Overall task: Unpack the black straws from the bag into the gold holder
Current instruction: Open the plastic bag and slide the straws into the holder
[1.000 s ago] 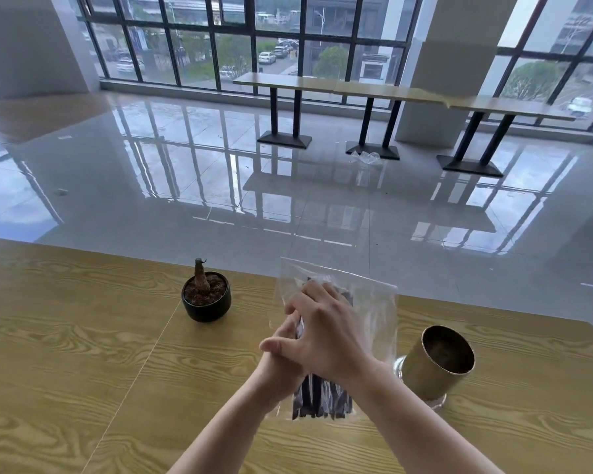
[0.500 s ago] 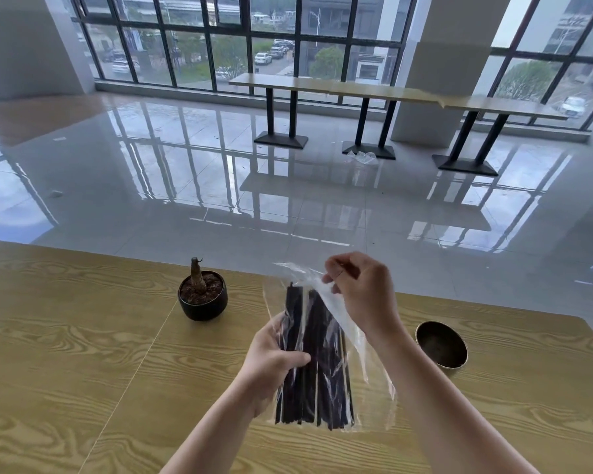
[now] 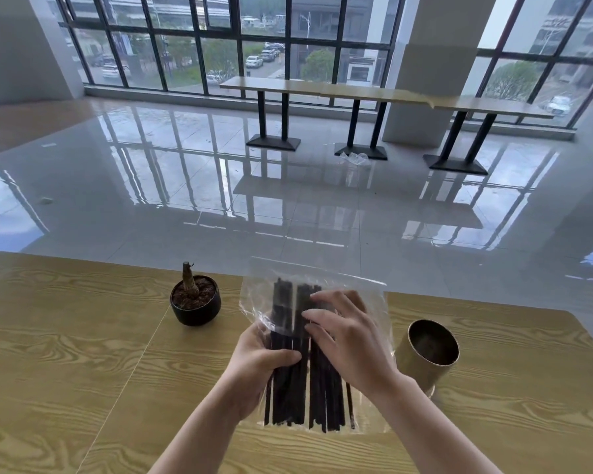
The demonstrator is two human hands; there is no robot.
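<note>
Left hand (image 3: pixel 257 367) grips the straws (image 3: pixel 288 391) through the bag (image 3: pixel 374 309), thumb across them, over the worktop (image 3: pixel 83 354). Right hand (image 3: pixel 353 350), fingers spread, touches their upper part. The holder (image 3: pixel 425 364) stands just right; a potted plant (image 3: pixel 195 302) sits farther left.

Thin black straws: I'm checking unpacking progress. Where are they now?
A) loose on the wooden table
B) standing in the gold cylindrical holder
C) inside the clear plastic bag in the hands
C: the thin black straws show through the clear plastic bag gripped by the left hand, right hand touching it; the gold cylindrical holder shows none.
</note>
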